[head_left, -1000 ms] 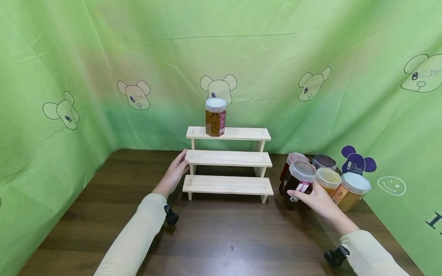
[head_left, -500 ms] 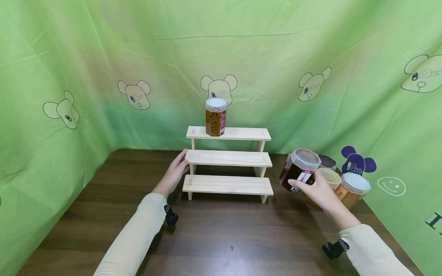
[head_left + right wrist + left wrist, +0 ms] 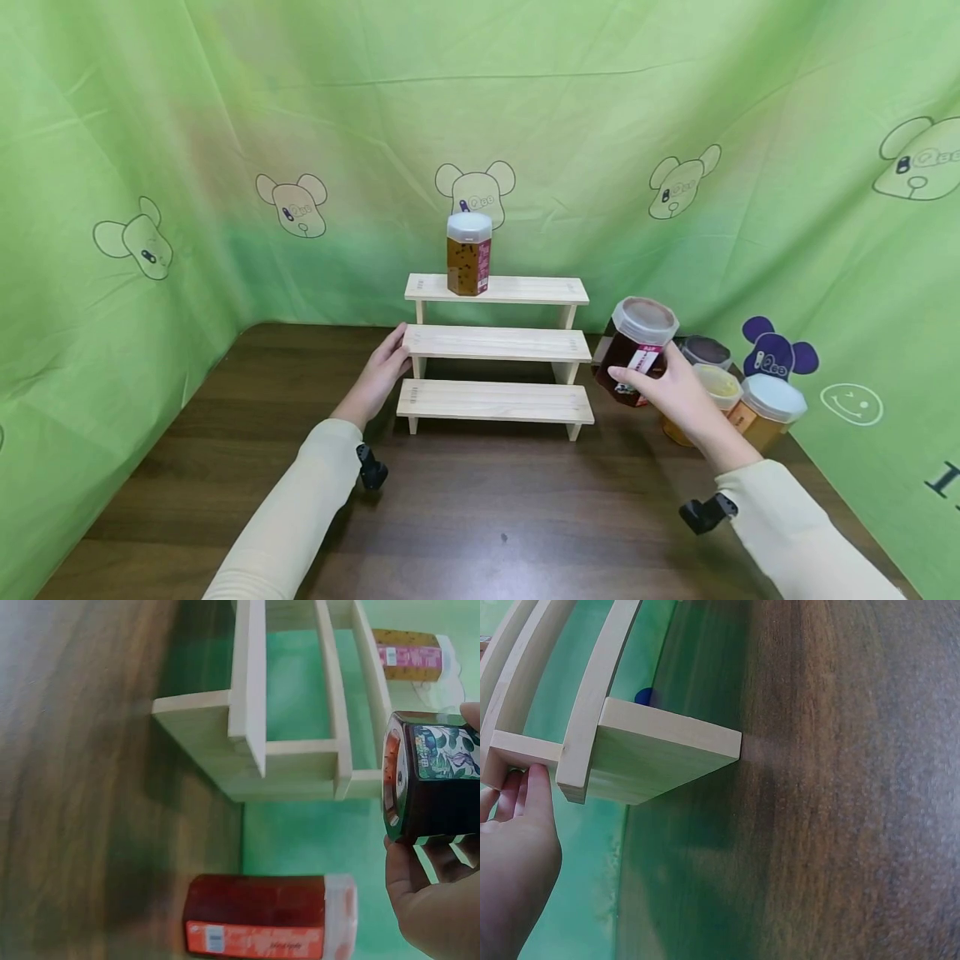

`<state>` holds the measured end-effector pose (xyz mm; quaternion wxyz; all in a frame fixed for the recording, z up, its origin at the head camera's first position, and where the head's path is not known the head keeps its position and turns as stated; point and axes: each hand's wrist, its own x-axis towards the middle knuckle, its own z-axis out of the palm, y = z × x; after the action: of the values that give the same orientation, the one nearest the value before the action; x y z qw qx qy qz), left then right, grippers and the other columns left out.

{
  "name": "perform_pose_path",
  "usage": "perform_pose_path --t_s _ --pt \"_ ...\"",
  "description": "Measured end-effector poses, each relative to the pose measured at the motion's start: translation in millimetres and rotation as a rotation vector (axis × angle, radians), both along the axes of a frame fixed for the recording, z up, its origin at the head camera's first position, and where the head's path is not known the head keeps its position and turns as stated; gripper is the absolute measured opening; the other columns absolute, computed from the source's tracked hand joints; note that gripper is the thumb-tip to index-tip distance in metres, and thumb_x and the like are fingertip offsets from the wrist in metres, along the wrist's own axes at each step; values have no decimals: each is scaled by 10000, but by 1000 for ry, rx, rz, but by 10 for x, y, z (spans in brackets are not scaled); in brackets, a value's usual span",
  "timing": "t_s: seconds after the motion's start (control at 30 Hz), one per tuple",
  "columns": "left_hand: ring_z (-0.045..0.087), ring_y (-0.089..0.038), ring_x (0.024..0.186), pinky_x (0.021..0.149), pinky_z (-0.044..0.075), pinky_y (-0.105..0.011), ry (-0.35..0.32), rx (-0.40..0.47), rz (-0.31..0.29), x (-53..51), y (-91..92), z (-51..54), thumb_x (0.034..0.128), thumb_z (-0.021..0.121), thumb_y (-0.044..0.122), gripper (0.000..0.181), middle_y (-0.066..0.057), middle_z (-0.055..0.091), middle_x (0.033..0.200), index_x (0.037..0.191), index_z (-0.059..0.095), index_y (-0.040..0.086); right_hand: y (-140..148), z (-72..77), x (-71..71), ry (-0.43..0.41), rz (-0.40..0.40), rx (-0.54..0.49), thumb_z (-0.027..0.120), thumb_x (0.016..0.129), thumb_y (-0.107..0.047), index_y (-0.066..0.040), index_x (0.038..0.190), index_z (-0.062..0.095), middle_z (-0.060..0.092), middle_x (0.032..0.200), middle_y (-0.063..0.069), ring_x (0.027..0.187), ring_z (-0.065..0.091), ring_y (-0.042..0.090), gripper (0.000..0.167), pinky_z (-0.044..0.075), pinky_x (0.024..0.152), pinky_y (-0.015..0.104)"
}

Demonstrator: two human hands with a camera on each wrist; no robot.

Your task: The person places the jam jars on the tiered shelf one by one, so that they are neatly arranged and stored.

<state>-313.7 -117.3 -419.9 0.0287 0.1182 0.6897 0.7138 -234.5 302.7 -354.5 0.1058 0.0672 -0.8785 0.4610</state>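
Note:
A three-step wooden display rack (image 3: 495, 342) stands at the middle back of the table. My left hand (image 3: 381, 375) grips the rack's left side at the middle step; in the left wrist view its thumb and curled fingers (image 3: 506, 799) are on the side piece. A hexagonal jar of amber, dark-specked contents (image 3: 468, 258) stands on the top step, left of its middle. My right hand (image 3: 686, 392) holds a dark hexagonal jar (image 3: 633, 354) with a translucent lid above the table, slightly tilted. Its patterned side label (image 3: 450, 750) shows in the right wrist view.
Right of the rack stand more jars: a dark-lidded one (image 3: 705, 352), a yellow one (image 3: 716, 385) and a white-lidded amber one (image 3: 768, 408). A red jar (image 3: 259, 915) is mostly hidden behind the held jar in the head view. Green cloth (image 3: 330, 125) surrounds the table.
My right hand has lifted the dark jar from among the others and carried it up and slightly left towards the rack. The left hand and rack have stayed put.

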Motion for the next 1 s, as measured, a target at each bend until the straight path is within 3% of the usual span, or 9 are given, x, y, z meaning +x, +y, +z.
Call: perform_pose_path --t_s 0.03,0.23,0.43,0.57,0.67,0.83,1.0 --pt "224 -249 1487 1191 276 -409 1 2 -1 -1 -2 0 1109 353 145 560 -133 149 1648 1615 125 78 -23 18 -12 1 -1 4 746 919 -294 -14 1497 321 526 1275 246 1058 518 258 771 529 732 239" --pt "210 -264 1491 1192 270 -427 6 12 -3 -9 -11 -5 1107 346 131 558 -149 140 1649 1613 120 66 -170 107 -101 15 21 4 758 907 -322 -35 1510 322 516 1320 255 1171 503 359 797 459 932 455" --pt "215 -257 1489 1189 278 -415 4 17 -5 -12 -5 -3 1105 340 116 554 -151 149 1646 1612 125 63 -319 151 -198 55 51 -3 777 897 -297 -41 1485 370 557 1306 218 1150 532 288 759 453 916 314" --pt "217 -247 1489 1186 284 -402 6 12 1 -7 3 9 1106 340 120 550 -145 156 1645 1613 133 68 -426 190 -291 52 81 -69 788 890 -286 -48 1497 348 530 1337 200 1181 520 280 787 442 944 270" --pt "220 -239 1488 1185 287 -394 4 9 5 -2 5 15 1106 343 125 548 -138 162 1645 1613 140 75 -506 209 -394 60 103 -112 796 883 -264 -46 1502 342 506 1362 196 1215 508 292 798 440 994 311" --pt "223 -232 1486 1185 289 -385 8 -5 1 3 1 14 1106 345 131 551 -131 164 1645 1615 138 83 -623 264 -538 66 97 -120 812 865 -288 -62 1504 351 499 1377 195 1244 489 318 820 425 1048 452" --pt "217 -236 1489 1185 289 -392 7 -7 1 2 -3 7 1106 343 129 551 -135 159 1646 1615 136 81 -738 346 -667 62 106 -104 820 849 -339 -95 1518 349 497 1393 197 1261 485 343 854 419 1065 516"
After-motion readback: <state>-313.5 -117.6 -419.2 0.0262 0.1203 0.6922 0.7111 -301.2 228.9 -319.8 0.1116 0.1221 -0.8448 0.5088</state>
